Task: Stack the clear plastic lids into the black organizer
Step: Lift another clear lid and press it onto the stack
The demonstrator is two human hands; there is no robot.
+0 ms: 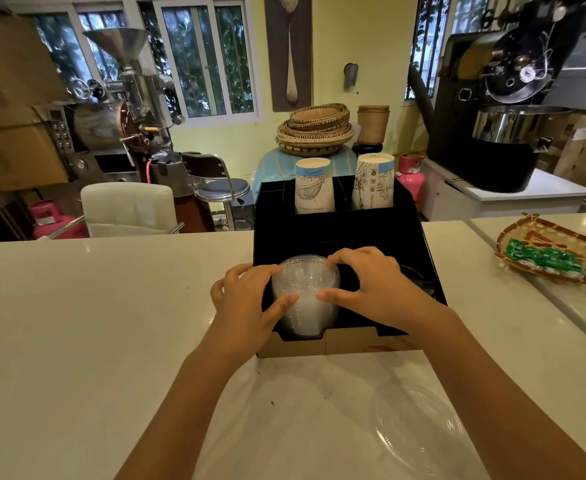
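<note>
One loose lid (pixel 419 427) lies on the table (pixel 94 323) before the organizer (pixel 371 237), where both hands (pixel 246 299) (pixel 371 285) grip the light, slippery lid stack (pixel 305 292) by its rim.

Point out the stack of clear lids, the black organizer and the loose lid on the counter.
stack of clear lids (pixel 304 292): head view, top lid's dome.
black organizer (pixel 340 233): head view, middle divider wall.
loose lid (pixel 419 427): head view, its centre.

Clear lid stack (pixel 306 296) inside black organizer (pixel 340 233)

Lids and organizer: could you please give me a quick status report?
Left hand and right hand both gripping lid stack. Stack sits in black organizer, front-left slot. Nothing blocking.
</note>
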